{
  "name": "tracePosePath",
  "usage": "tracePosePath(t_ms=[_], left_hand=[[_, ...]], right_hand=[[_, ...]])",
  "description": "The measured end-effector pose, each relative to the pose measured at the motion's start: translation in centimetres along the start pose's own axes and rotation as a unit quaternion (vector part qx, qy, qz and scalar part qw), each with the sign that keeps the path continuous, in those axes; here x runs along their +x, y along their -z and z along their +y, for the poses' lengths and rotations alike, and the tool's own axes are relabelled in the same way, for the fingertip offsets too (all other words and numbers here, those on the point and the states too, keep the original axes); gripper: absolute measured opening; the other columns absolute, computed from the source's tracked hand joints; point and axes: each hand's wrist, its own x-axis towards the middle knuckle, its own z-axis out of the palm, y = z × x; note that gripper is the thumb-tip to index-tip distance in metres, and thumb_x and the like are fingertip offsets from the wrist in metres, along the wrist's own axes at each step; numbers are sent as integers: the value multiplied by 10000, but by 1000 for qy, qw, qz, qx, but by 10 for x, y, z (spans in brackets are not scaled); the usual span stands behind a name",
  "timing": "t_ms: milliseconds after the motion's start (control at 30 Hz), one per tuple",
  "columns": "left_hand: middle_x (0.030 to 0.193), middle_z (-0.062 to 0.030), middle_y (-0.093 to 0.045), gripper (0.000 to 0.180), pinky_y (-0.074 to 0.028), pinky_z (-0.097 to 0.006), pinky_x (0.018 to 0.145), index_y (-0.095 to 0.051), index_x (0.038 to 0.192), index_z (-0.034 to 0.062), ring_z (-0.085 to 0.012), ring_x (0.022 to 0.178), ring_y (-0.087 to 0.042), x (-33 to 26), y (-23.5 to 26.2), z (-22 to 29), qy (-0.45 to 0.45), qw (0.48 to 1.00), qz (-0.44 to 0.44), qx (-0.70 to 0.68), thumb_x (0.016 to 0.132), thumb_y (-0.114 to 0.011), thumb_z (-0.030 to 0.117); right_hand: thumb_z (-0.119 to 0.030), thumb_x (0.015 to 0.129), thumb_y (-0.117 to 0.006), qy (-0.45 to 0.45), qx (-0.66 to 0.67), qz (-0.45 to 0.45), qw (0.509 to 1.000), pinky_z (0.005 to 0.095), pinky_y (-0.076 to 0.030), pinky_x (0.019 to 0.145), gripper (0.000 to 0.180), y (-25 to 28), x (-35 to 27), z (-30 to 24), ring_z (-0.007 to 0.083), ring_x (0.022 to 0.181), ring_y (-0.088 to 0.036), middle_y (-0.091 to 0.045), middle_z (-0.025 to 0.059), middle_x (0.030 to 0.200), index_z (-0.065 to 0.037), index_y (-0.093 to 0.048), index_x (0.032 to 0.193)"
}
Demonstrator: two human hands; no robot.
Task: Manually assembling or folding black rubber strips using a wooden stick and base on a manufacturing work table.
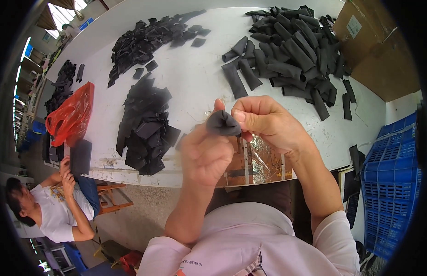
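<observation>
Between my two hands, above the table's near edge, is a dark grey fabric tube [222, 123], its creased end facing up. My left hand [206, 154] is wrapped round it from the left, the thumb pointing up beside it; this hand is slightly blurred. My right hand [264, 120] pinches the tube's right rim between thumb and fingers. A large heap of similar dark tubes [291, 50] lies beyond my right hand. Left of my left hand is a pile of flat dark fabric pieces [146, 124].
A second pile of flat pieces [140, 43] lies farther back on the white table [190, 64]. A red plastic bag [73, 115] is at left, near a seated co-worker [57, 202]. A cardboard box [374, 46] and blue crates [390, 184] stand at right.
</observation>
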Motion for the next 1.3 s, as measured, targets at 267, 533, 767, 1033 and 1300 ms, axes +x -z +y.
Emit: tracePosePath(t_ms=[267, 533, 767, 1033, 1300], left_hand=[[829, -134, -584, 251, -278, -176, 295, -433, 1115, 5, -36, 351, -358, -5, 29, -5, -66, 963, 66, 254, 864, -420, 16], [759, -116, -591, 298, -281, -172, 315, -399, 1108, -9, -34, 348, -353, -14, 36, -20, -242, 673, 76, 695, 836, -518, 21], [874, -146, -577, 234, -265, -176, 304, -464, 1095, 14, -36, 323, -304, -11, 24, 6, 3, 996, 59, 69, 885, -394, 90], [900, -123, -570, 379, -373, -161, 457, -411, 1191, -17, -58, 533, -482, -17, 39, -3, -148, 806, 65, 570, 841, -510, 87], [902, -116, -584, 116, -425, -297, 773, -575, 858, -23, -211, 876, -538, -8, 9, -7, -322, 386, -77, 861, 780, -600, 59]], right_hand=[[-241, 819, -594, -29, 77, 15, 997, 194, -361, 535, 206, 16, -9, 31, 63, 585, -434, -500, -23, 658, -55, -558, 739], [-198, 829, -575, -46, 118, -12, 992, 196, -371, 569, 180, 21, -5, 47, 65, 590, -432, -524, -17, 675, -44, -549, 739], [-238, 818, -602, -17, 50, 7, 999, 190, -358, 560, 208, 3, -7, 21, 60, 599, -409, -503, -26, 659, -43, -568, 754], [-258, 839, -564, -31, 64, 19, 997, 203, -365, 560, 226, 18, -8, 53, 68, 596, -423, -488, -33, 654, -47, -551, 758], [-320, 804, -585, 184, -277, 135, 934, 263, -403, 563, 339, 8, -25, 24, 144, 638, -488, -492, 46, 647, 14, -538, 844]])
